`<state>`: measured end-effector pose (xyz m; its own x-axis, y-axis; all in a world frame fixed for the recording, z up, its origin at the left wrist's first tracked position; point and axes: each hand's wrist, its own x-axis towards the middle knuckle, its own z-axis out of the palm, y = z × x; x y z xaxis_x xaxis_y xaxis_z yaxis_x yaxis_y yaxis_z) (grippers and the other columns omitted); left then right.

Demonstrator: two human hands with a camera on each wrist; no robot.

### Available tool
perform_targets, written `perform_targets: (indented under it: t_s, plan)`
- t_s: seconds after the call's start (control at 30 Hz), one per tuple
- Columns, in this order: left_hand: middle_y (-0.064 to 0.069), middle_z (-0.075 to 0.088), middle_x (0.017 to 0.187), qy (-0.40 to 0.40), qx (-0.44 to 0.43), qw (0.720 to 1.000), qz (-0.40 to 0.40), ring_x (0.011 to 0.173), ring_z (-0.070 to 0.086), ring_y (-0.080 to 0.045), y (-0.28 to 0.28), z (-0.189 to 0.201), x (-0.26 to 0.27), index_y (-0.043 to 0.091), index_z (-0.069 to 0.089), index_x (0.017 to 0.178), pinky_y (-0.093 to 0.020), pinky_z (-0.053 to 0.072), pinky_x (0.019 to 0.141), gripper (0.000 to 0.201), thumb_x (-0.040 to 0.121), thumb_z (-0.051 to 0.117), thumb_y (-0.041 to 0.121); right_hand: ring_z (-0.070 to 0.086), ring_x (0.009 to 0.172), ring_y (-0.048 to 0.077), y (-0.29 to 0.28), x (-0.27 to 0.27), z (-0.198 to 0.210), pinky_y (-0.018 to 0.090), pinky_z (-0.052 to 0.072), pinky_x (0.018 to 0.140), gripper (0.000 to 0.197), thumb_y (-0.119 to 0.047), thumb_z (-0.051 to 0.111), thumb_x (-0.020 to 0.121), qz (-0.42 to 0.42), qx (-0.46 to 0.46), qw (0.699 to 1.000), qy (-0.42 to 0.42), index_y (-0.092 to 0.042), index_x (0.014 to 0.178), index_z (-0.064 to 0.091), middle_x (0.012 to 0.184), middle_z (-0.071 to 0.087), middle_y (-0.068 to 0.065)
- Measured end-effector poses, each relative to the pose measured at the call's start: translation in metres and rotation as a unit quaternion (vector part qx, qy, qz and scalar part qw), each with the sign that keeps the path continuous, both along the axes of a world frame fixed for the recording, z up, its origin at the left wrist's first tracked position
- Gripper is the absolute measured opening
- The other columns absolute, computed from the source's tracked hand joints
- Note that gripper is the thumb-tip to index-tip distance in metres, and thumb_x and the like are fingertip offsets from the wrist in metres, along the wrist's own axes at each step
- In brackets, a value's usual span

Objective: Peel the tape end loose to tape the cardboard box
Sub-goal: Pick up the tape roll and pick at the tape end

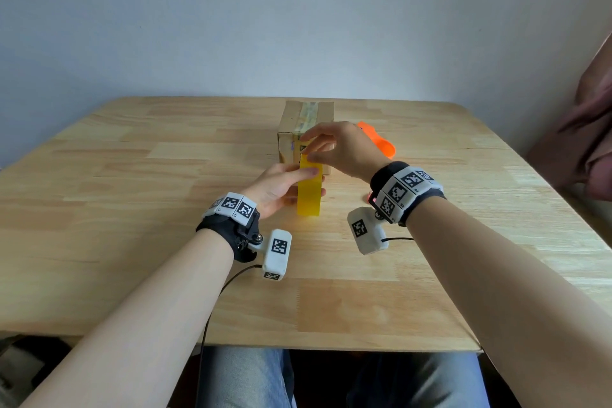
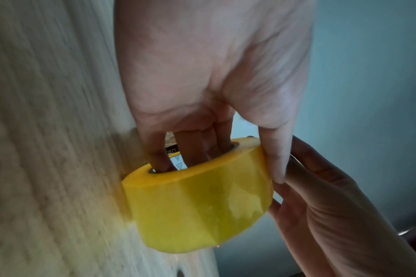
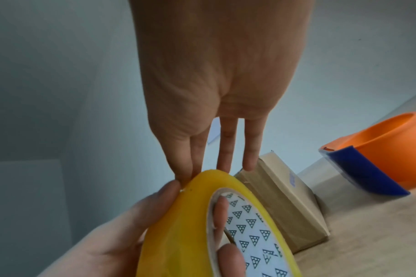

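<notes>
A yellow tape roll (image 1: pixel 309 195) stands on edge just above the wooden table (image 1: pixel 132 209). My left hand (image 1: pixel 314 180) grips it, with fingers (image 2: pixel 159 161) through the core and the thumb on the outer face. My right hand (image 1: pixel 306 153) pinches with thumb and index at the top of the roll (image 3: pixel 178 224). Any loose tape end is hidden under those fingertips (image 3: pixel 185 176). The brown cardboard box (image 1: pixel 306 122) lies right behind the roll, with old tape along its top seam.
An orange tape dispenser (image 1: pixel 381 142) with a blue blade guard (image 3: pixel 363 172) lies to the right of the box (image 3: pixel 285 202). The wall stands close behind the table. Brownish fabric (image 1: pixel 589 129) hangs at the right edge.
</notes>
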<state>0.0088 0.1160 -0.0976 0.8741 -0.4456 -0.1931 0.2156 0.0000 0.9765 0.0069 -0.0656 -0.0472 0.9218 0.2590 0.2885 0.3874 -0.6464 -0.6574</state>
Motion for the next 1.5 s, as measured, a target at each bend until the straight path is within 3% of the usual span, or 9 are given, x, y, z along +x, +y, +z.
perform_targets:
  t_s: [0.2,0.4,0.53,0.63,0.83,1.07,1.2,1.33,1.5]
  plan:
    - [-0.006,0.080,0.105,-0.009,0.010,1.000,-0.016,0.093,0.079,-0.025,0.000,0.000,0.000,0.011,0.073,0.113,-0.048,0.057,0.098,0.021,0.094,0.074,0.018,0.073,0.099,0.010,0.002,-0.002,0.003,0.033,0.061,0.090,0.035,-0.012,0.073,0.090,-0.021,-0.029,0.999,0.014,-0.019,0.124,0.069,0.105,0.078,-0.007]
    - [-0.016,0.079,0.115,-0.078,0.049,0.995,0.027,0.111,0.075,-0.033,0.003,-0.006,0.012,0.005,0.075,0.117,-0.049,0.056,0.103,0.038,0.081,0.084,0.014,0.069,0.086,0.008,0.004,-0.001,0.004,0.017,0.054,0.076,0.035,-0.004,0.076,0.086,-0.020,-0.011,1.000,-0.017,-0.016,0.119,0.072,0.092,0.076,-0.002]
    - [-0.020,0.078,0.115,-0.083,0.049,0.995,0.013,0.109,0.076,-0.034,0.008,-0.011,0.017,0.002,0.072,0.119,-0.044,0.057,0.098,0.031,0.088,0.076,0.001,0.062,0.112,0.018,0.006,0.004,-0.003,0.032,0.053,0.094,0.059,-0.023,0.086,0.082,-0.024,-0.025,0.999,0.017,-0.026,0.135,0.062,0.126,0.070,-0.004]
    - [-0.018,0.079,0.114,-0.090,0.055,0.994,-0.021,0.109,0.076,-0.033,0.011,-0.016,0.018,0.006,0.072,0.117,-0.044,0.056,0.102,0.031,0.087,0.077,-0.001,0.053,0.133,0.018,0.006,0.009,-0.005,0.029,0.044,0.105,0.086,-0.036,0.089,0.079,-0.004,-0.046,0.994,0.104,-0.026,0.152,0.044,0.145,0.060,-0.001]
    - [-0.009,0.081,0.106,-0.095,0.048,0.991,-0.078,0.105,0.077,-0.028,0.019,-0.019,0.023,0.005,0.072,0.115,-0.039,0.058,0.097,0.030,0.087,0.075,-0.004,0.047,0.138,0.020,0.004,0.017,-0.007,0.028,0.036,0.105,0.101,-0.045,0.087,0.078,0.011,-0.085,0.980,0.178,-0.028,0.159,0.029,0.154,0.048,0.003]
    - [-0.004,0.082,0.107,-0.108,0.029,0.994,-0.012,0.105,0.075,-0.019,0.016,-0.022,0.029,0.017,0.079,0.108,-0.035,0.054,0.098,0.031,0.078,0.085,0.018,0.059,0.118,0.022,-0.010,0.021,-0.006,0.042,0.049,0.106,0.085,-0.052,0.081,0.082,-0.014,-0.060,0.981,0.185,-0.031,0.153,0.038,0.142,0.057,0.005]
    - [-0.006,0.082,0.109,-0.123,0.019,0.992,0.020,0.102,0.076,-0.019,0.008,-0.021,0.029,0.019,0.081,0.108,-0.037,0.057,0.097,0.039,0.072,0.087,0.031,0.063,0.109,0.017,-0.016,0.019,-0.008,0.027,0.053,0.085,0.078,-0.043,0.083,0.084,-0.042,-0.007,0.988,0.145,-0.027,0.150,0.044,0.132,0.062,-0.001]
    - [-0.006,0.082,0.110,-0.121,0.035,0.992,0.019,0.107,0.076,-0.025,0.001,-0.021,0.031,0.020,0.080,0.110,-0.041,0.058,0.099,0.030,0.080,0.087,0.019,0.065,0.105,0.014,-0.016,0.017,-0.003,0.017,0.050,0.077,0.076,-0.037,0.086,0.081,-0.053,-0.010,0.994,0.097,-0.025,0.147,0.050,0.124,0.067,-0.004]
    - [-0.004,0.082,0.107,-0.112,0.020,0.993,0.010,0.100,0.076,-0.017,0.003,-0.018,0.027,0.015,0.079,0.113,-0.033,0.058,0.088,0.046,0.070,0.087,0.031,0.069,0.107,0.019,-0.014,0.018,-0.006,0.036,0.062,0.085,0.054,-0.034,0.076,0.093,-0.045,0.003,0.993,0.113,-0.023,0.142,0.056,0.124,0.069,-0.003]
